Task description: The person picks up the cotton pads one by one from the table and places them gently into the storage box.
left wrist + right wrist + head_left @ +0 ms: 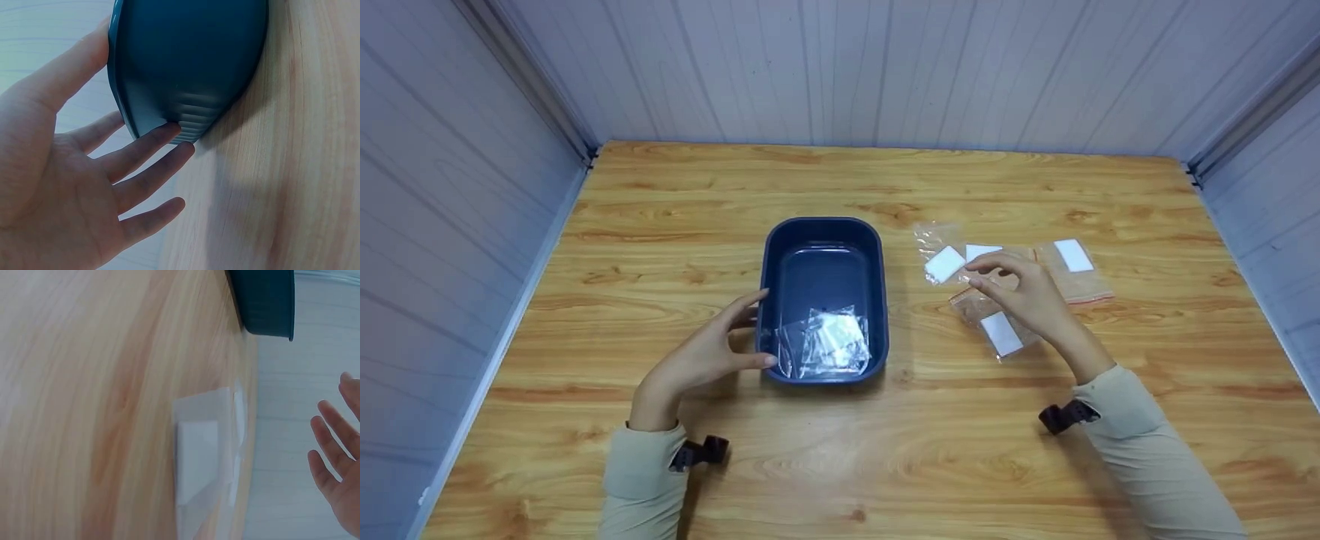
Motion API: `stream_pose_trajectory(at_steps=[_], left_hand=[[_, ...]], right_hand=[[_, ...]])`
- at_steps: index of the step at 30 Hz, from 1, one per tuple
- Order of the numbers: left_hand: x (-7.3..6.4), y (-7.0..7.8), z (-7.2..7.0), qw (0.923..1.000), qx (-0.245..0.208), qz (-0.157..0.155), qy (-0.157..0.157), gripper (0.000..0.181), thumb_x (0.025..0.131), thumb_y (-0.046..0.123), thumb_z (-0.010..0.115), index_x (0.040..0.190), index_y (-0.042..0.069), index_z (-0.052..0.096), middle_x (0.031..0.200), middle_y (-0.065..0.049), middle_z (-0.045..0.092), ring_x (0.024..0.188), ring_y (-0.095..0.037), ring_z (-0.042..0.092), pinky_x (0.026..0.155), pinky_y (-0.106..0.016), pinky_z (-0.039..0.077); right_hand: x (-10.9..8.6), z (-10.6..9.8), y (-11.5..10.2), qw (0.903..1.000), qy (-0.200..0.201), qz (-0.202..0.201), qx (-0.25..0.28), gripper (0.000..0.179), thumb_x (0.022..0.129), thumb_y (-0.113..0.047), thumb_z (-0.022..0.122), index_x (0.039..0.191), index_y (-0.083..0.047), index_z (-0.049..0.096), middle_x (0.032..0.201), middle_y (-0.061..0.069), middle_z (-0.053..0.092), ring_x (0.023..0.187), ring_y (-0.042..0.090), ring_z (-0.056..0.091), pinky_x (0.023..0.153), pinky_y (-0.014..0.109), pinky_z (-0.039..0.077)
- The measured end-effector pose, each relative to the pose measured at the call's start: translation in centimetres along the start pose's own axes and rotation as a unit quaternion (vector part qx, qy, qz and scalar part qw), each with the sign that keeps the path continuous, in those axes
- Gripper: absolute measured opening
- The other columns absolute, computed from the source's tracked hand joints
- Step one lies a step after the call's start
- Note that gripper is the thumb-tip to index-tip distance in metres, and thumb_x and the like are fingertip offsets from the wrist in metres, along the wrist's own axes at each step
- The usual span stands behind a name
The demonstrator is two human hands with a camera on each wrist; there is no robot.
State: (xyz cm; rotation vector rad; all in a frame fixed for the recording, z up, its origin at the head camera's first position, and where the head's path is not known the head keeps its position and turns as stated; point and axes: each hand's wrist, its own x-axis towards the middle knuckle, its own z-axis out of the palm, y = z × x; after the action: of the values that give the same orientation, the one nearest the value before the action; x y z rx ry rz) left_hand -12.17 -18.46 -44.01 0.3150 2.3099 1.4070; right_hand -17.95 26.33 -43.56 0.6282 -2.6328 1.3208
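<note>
A dark blue plastic bin (pixel 823 277) stands mid-table, with clear zip bags (pixel 836 341) lying at its near end. Beside its left wall is my left hand (pixel 697 358), thumb and a finger at the rim. In the left wrist view, the fingers of that hand (pixel 84 174) spread fairly straight against the outer wall of the bin (pixel 191 50). To the right, my right hand (pixel 1027 296) hovers over several small clear zip bags with white pieces inside, such as the near bag (pixel 1001 334). Nothing shows in the right hand (pixel 340 450), whose fingers are extended in the right wrist view.
Farther right lies a red-edged zip bag (pixel 1084 281), and a bag with a white piece (pixel 945 264) lies nearer the bin. The wooden table (pixel 697 195) meets pale panel walls (pixel 840 75) at the back and both sides.
</note>
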Motion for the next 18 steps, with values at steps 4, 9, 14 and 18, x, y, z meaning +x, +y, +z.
stream_pose_trajectory(at_steps=[4, 9, 14, 18], left_hand=[[0.0, -0.1, 0.0, 1.0, -0.003, -0.003, -0.001, 0.097, 0.081, 0.029, 0.084, 0.158, 0.022, 0.025, 0.154, -0.019, 0.036, 0.142, -0.037, 0.032, 0.115, -0.062, 0.017], [0.0, -0.2, 0.0, 1.0, -0.005, 0.003, -0.002, 0.097, 0.081, 0.028, 0.084, 0.158, 0.022, 0.025, 0.153, -0.019, 0.037, 0.141, -0.037, 0.033, 0.115, -0.061, 0.02], [0.0, -0.2, 0.0, 0.9999, -0.009, 0.012, -0.004, 0.097, 0.081, 0.027, 0.083, 0.158, 0.02, 0.024, 0.153, -0.019, 0.037, 0.14, -0.036, 0.034, 0.115, -0.058, 0.023], [0.0, -0.1, 0.0, 0.9999, -0.01, 0.011, -0.004, 0.097, 0.081, 0.028, 0.083, 0.158, 0.021, 0.024, 0.153, -0.019, 0.037, 0.141, -0.037, 0.034, 0.115, -0.059, 0.022]], right_hand=[[-0.1, -0.2, 0.9, 0.9999, 0.001, 0.008, -0.014, 0.018, 0.091, -0.009, 0.072, 0.108, -0.003, 0.072, 0.103, 0.006, 0.071, 0.095, 0.014, 0.061, 0.088, 0.041, 0.045], [-0.2, -0.4, 2.1, 0.9992, -0.013, 0.025, -0.027, 0.02, 0.09, -0.006, 0.073, 0.109, 0.0, 0.072, 0.105, 0.01, 0.071, 0.095, 0.022, 0.062, 0.088, 0.045, 0.045], [-0.2, -0.7, 3.0, 0.9968, -0.051, 0.05, -0.035, 0.025, 0.09, -0.006, 0.072, 0.114, 0.0, 0.07, 0.113, 0.013, 0.069, 0.099, 0.028, 0.062, 0.091, 0.049, 0.045], [-0.1, -0.9, 3.6, 0.9937, -0.078, 0.075, -0.031, 0.028, 0.091, -0.007, 0.071, 0.118, 0.0, 0.068, 0.115, 0.015, 0.067, 0.103, 0.032, 0.061, 0.095, 0.054, 0.047]])
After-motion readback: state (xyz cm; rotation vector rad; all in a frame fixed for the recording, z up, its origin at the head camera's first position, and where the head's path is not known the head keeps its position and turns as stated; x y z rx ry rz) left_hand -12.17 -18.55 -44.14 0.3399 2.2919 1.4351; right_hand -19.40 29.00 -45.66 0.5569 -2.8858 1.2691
